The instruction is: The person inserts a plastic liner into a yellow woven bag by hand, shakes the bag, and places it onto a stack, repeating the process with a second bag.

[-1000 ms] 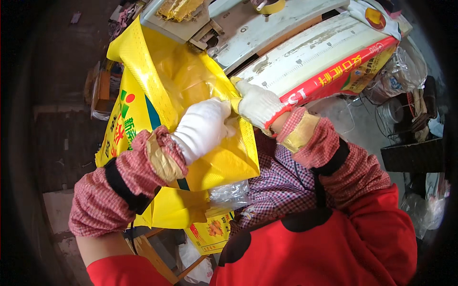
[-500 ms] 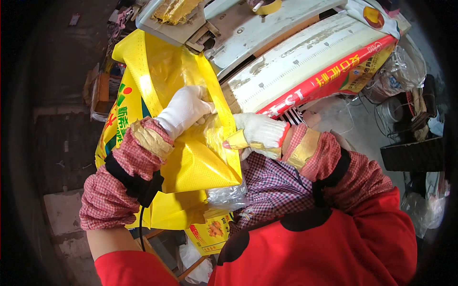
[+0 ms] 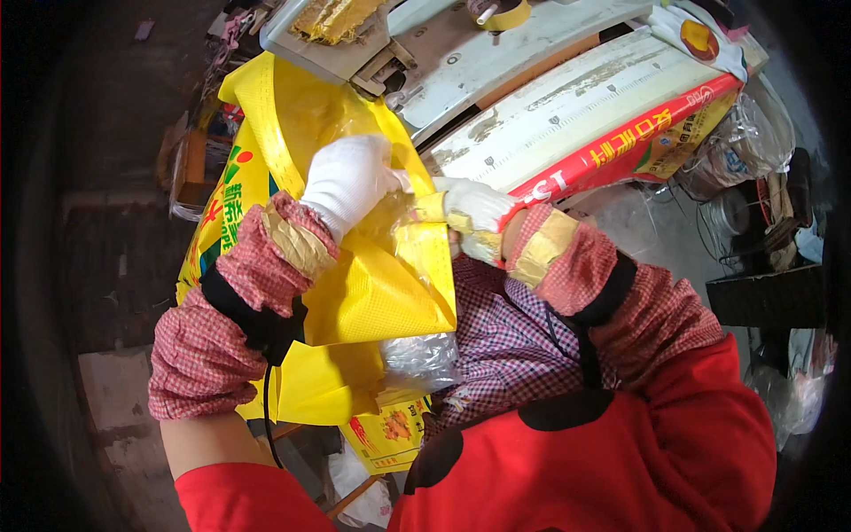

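Note:
A large yellow woven plastic bag [image 3: 372, 297] with a clear plastic liner lies at the front of the sewing table, its mouth spread. My left hand [image 3: 347, 184], in a white glove, reaches inside the mouth, with its fingers bent toward the bag's right edge. That edge is gripped by my right hand [image 3: 472, 213], in a white glove with yellow tape round its fingers, the thumb side over the hem. Several of my right fingertips are hidden behind the bag's edge. What the left fingertips hold is partly hidden.
The white sewing machine [image 3: 341, 40] stands beyond the bag, on a worn white table [image 3: 532, 106]. A red and yellow printed sheet [image 3: 629, 142] covers the table's front edge. A tape roll [image 3: 505, 13] sits at the back. Wire and clear plastic bags [image 3: 740, 142] are at right.
My right hand has moved up along the bag's right edge and slightly right. My left hand has shifted a little up and right inside the mouth.

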The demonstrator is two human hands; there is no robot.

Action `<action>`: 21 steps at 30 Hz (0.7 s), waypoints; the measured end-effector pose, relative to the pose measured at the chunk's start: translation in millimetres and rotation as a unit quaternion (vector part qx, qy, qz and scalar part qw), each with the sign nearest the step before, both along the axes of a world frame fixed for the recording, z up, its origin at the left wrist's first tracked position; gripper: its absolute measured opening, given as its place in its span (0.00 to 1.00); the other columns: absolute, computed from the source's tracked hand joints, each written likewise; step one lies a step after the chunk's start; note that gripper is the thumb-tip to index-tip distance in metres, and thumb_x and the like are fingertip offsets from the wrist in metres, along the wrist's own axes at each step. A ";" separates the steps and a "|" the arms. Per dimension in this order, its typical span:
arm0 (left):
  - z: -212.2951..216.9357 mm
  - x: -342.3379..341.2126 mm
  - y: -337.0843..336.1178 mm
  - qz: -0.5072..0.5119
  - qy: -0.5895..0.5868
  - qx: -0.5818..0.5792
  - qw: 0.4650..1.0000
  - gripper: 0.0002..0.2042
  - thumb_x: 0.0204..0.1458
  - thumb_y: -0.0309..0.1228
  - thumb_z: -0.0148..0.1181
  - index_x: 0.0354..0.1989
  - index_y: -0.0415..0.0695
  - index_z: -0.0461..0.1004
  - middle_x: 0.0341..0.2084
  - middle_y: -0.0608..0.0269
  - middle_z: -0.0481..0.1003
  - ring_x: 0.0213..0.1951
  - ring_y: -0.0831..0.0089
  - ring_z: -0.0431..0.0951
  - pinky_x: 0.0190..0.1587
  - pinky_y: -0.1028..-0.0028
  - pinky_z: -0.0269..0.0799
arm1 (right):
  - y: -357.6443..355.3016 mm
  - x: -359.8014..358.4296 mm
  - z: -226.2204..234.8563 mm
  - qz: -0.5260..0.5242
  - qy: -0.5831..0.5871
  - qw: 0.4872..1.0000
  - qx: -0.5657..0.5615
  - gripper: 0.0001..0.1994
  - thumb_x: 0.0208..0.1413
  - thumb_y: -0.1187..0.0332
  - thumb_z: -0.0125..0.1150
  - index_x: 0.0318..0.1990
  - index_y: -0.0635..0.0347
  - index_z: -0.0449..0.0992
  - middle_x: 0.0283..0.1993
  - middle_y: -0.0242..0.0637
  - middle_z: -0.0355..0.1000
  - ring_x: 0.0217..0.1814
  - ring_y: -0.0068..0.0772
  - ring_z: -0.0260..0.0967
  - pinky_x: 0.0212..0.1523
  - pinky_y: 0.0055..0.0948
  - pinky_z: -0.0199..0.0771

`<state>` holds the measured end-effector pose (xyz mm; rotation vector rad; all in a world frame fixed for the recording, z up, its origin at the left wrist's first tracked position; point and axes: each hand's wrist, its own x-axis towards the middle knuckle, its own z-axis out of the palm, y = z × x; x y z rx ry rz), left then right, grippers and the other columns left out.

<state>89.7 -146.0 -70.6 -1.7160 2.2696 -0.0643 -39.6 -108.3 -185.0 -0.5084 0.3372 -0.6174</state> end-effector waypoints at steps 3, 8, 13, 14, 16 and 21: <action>25.9 -1.7 -2.7 -0.012 -0.006 -0.067 0.998 0.15 0.43 0.42 0.62 0.29 0.41 0.74 0.19 0.51 0.73 0.26 0.58 0.75 0.33 0.69 0.70 | -1.9 -13.1 2.8 0.037 0.036 0.998 0.024 0.08 0.53 0.68 0.51 0.40 0.56 0.69 0.25 0.30 0.70 0.14 0.15 0.56 0.13 0.16 0.56; 51.1 -0.8 8.4 -0.066 0.137 0.315 0.937 0.14 0.45 0.36 0.62 0.34 0.39 0.72 0.26 0.55 0.74 0.31 0.70 0.74 0.37 0.72 0.69 | -9.9 -25.3 1.8 0.029 0.154 0.987 0.036 0.04 0.51 0.65 0.52 0.31 0.53 0.69 0.16 0.24 0.61 0.09 0.14 0.49 0.10 0.17 0.49; 37.3 -16.1 7.7 -0.077 0.075 0.436 0.894 0.20 0.48 0.46 0.57 0.36 0.39 0.73 0.28 0.53 0.74 0.34 0.62 0.74 0.37 0.69 0.67 | -48.8 -4.3 -6.3 0.044 0.224 0.970 0.081 0.11 0.51 0.66 0.43 0.18 0.50 0.64 0.09 0.27 0.55 0.05 0.21 0.47 0.07 0.22 0.46; 34.2 -18.9 4.5 -0.093 0.086 0.445 0.887 0.26 0.45 0.54 0.56 0.34 0.38 0.73 0.26 0.50 0.73 0.31 0.57 0.73 0.36 0.67 0.67 | -61.2 1.1 -8.0 0.024 0.249 0.968 0.032 0.11 0.51 0.66 0.43 0.18 0.50 0.64 0.10 0.27 0.55 0.05 0.21 0.46 0.07 0.23 0.46; 27.8 -21.3 -3.2 -0.099 0.000 0.460 0.882 0.29 0.43 0.57 0.56 0.34 0.38 0.73 0.27 0.49 0.73 0.31 0.56 0.73 0.35 0.66 0.67 | -81.4 12.1 -11.4 0.035 0.244 0.968 -0.037 0.10 0.51 0.65 0.43 0.19 0.50 0.64 0.10 0.27 0.55 0.06 0.21 0.46 0.07 0.23 0.45; 10.7 -1.3 -27.9 -0.122 -0.169 0.249 0.946 0.22 0.40 0.48 0.59 0.33 0.39 0.75 0.28 0.50 0.75 0.34 0.52 0.75 0.37 0.63 0.70 | -91.7 31.2 -10.7 0.147 0.190 0.969 -0.052 0.09 0.52 0.64 0.43 0.20 0.49 0.63 0.11 0.27 0.56 0.07 0.21 0.45 0.07 0.24 0.45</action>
